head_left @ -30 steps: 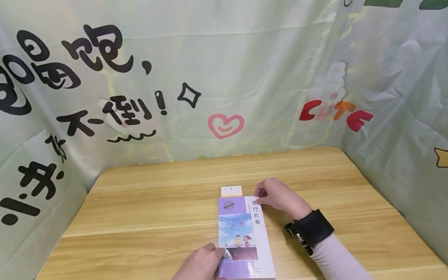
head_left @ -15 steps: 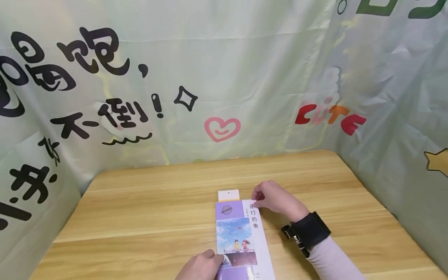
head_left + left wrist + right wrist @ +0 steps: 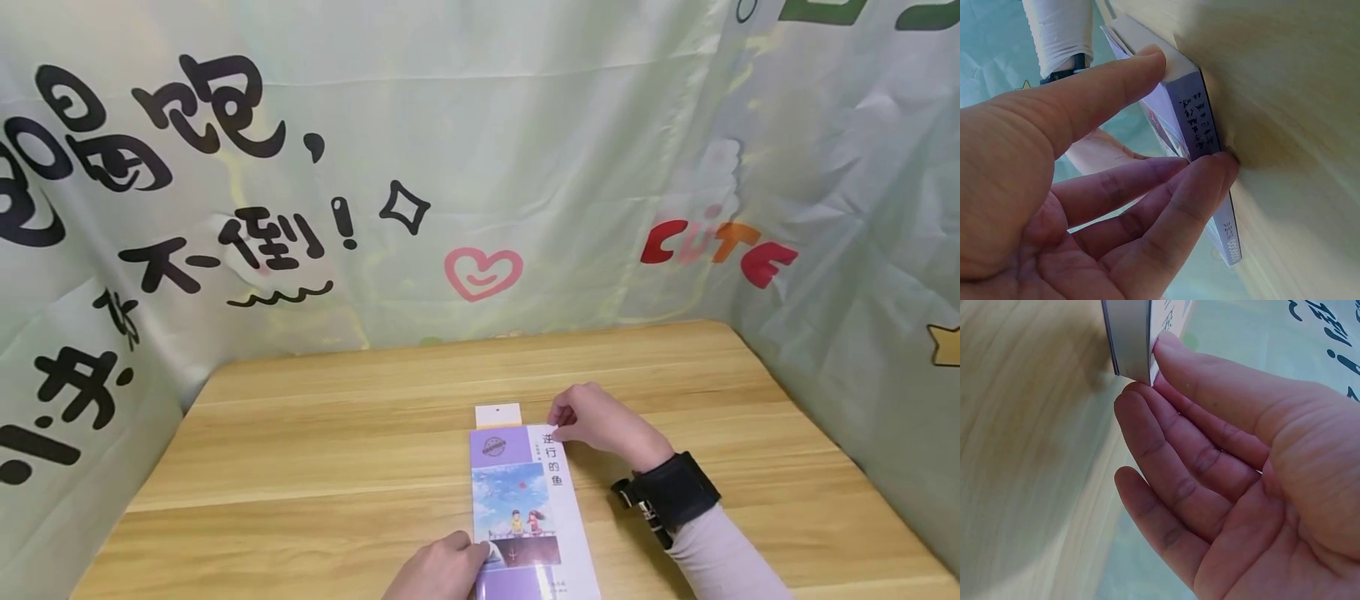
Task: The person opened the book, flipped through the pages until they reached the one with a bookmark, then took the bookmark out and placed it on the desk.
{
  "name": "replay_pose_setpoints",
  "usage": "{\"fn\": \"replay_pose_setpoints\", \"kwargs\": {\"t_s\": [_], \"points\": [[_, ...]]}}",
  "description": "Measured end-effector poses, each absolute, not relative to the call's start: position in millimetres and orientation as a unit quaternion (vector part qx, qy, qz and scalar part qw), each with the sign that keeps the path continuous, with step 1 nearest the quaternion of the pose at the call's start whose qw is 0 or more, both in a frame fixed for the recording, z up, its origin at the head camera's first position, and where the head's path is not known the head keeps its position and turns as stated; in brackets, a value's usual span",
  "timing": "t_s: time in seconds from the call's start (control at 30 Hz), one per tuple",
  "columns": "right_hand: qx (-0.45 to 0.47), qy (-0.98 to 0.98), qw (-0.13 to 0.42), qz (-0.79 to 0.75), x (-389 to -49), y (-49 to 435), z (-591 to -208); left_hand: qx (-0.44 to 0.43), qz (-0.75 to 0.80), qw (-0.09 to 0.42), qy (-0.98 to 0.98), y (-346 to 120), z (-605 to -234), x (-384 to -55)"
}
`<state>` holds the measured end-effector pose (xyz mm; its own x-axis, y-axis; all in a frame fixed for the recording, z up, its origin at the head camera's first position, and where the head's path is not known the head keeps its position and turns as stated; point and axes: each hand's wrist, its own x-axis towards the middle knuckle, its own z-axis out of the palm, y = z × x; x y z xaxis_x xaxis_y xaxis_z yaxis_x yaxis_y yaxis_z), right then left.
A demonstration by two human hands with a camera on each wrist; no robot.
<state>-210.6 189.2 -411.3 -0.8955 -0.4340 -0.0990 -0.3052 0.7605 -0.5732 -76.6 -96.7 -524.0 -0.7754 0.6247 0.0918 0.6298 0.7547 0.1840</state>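
A paperback book with a purple and white cover, a sky picture and Chinese characters lies flat on the table. From its far edge sticks out a white card with a small hole, like a bookmark. My left hand holds the left side low down; in the left wrist view the thumb reaches over the book's bottom edge and the fingertips touch the printed spine. My right hand pinches the far right corner, with the thumb on the cover and fingers against the edge of the pages.
The wooden table stretches out on both sides of the book and behind it. A pale printed cloth with black lettering and a pink heart hangs around the back and sides. A black strap wraps the right wrist.
The head view shifts slightly to one side and back. Both hands keep their hold at the same places, and the book and card stay put.
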Motion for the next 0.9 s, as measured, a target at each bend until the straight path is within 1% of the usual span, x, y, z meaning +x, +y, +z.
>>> {"fn": "replay_pose_setpoints", "kwargs": {"t_s": [0.3,0.53,0.77,0.9], "points": [[-0.206,0.93,0.107,-0.285,-210.4,190.7,-410.4,-0.335,-0.098,0.006,-0.937,-97.6,-524.0,-76.6],[-0.213,0.926,0.11,-0.293,-209.0,192.1,-408.7,-0.34,-0.088,0.012,-0.936,-96.5,-523.7,-76.4],[-0.209,0.926,0.11,-0.294,-212.2,193.9,-411.2,-0.337,-0.096,0.001,-0.937,-95.6,-520.5,-77.0],[-0.207,0.926,0.108,-0.295,-213.0,194.2,-412.4,-0.339,-0.104,0.008,-0.935,-95.3,-522.0,-77.9]]}}
